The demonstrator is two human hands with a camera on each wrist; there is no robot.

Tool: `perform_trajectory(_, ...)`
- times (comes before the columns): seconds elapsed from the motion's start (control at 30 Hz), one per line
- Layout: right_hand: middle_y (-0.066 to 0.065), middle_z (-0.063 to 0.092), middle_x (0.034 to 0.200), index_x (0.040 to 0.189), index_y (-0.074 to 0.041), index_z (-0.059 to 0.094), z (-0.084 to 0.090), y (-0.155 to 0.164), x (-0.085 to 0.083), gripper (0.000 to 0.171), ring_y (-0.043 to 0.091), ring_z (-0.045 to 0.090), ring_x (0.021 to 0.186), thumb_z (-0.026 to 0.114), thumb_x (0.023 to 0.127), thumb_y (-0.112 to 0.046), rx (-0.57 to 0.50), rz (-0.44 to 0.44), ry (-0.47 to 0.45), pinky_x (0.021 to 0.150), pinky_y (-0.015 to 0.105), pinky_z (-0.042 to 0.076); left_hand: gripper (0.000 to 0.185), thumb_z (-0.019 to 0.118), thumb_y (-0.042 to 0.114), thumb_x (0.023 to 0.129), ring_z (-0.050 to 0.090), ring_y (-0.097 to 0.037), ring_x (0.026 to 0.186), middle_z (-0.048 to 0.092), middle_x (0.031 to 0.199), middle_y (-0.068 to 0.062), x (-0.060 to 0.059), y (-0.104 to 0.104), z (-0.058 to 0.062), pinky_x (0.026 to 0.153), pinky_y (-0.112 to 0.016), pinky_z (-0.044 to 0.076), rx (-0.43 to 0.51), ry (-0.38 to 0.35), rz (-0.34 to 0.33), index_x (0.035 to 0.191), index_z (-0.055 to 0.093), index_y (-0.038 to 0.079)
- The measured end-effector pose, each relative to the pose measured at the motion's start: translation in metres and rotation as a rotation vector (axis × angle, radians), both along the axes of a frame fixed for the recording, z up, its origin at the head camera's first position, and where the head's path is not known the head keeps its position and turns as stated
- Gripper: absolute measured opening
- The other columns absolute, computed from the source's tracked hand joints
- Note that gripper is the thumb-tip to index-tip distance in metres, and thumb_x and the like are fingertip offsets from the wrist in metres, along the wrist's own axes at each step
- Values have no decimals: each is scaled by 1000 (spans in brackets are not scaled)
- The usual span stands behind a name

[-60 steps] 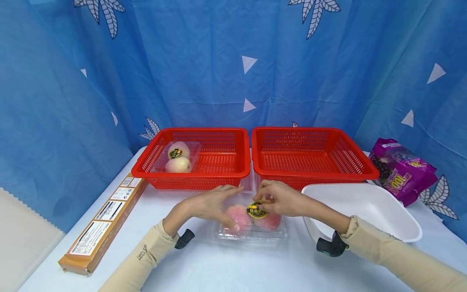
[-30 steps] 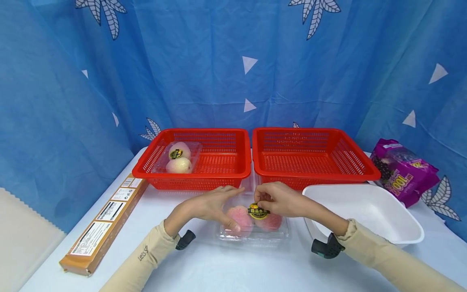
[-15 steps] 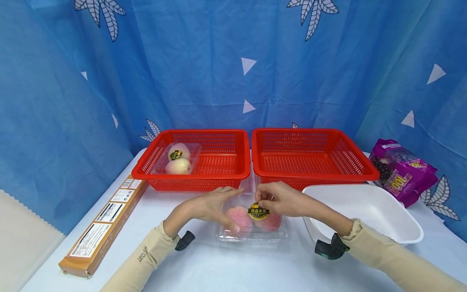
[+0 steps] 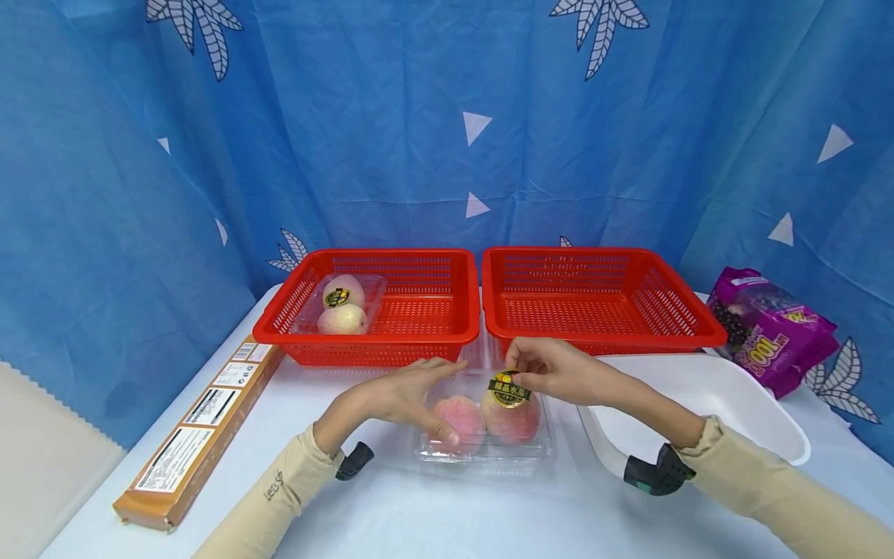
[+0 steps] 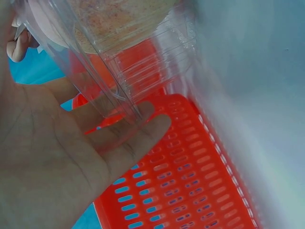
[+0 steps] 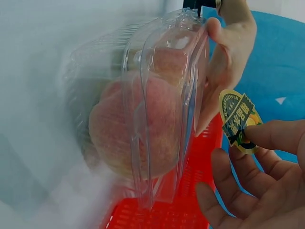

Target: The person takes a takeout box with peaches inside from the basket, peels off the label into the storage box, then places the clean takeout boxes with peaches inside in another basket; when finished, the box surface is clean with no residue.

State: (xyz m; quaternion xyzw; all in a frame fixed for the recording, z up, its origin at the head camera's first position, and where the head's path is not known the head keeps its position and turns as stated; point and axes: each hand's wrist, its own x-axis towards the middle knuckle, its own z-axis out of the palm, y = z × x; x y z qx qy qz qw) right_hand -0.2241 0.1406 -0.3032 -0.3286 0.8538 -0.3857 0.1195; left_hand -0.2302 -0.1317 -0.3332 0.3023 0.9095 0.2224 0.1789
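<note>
Right hand [image 4: 559,373]: thumb and forefinger pinch a black-and-gold label [image 4: 510,390], other fingers loosely bent; right wrist view shows the label apart from the box. Clear plastic box [image 4: 485,450] lies between the two hands, just left of and nearer than the right one, a pair of pinkish fruits [image 4: 513,423] inside. Left hand [image 4: 405,392] at the box's left side, fingers extended, thumb spread away from them and lying over the left fruit, against the lid. Beyond the left hand, a red basket [image 4: 363,339] holding a second clear box [image 4: 375,297] with two paler fruits. Beyond the right hand, another red basket [image 4: 608,340]. Right of that hand, a white basin [image 4: 705,400], partly behind the forearm; purple bag [image 4: 775,338] farther right. Long carton [image 4: 199,427] left of the left hand, well apart.
</note>
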Motion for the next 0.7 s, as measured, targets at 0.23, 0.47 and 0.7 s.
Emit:
perform_trajectory(0.23, 5, 62, 91, 98, -5, 56, 6, 19, 0, 11, 21, 59, 86, 62, 90, -2, -31, 53, -21, 76, 29, 55, 105, 79, 57, 68, 24, -28, 142, 30, 154, -5, 0, 0, 0, 108, -55, 31, 7, 0, -7, 153, 26, 27)
perform_trajectory(0.47, 8, 64, 94, 101, -4, 54, 12, 39, -1, 12, 22, 62, 88, 59, 91, -1, -27, 78, -67, 77, 33, 56, 104, 79, 57, 68, 24, -28, 142, 30, 154, -6, -1, -1, -2, 108, -54, 32, 9, 2, -7, 152, 26, 27)
perform_trajectory(0.7, 8, 66, 98, 102, -4, 55, 15, 56, -1, 13, 26, 62, 91, 61, 90, -3, 13, 39, -72, 78, 33, 56, 103, 80, 55, 68, 27, -27, 140, 32, 152, -5, 0, -1, -2, 107, -53, 34, 24, -4, -7, 152, 27, 26)
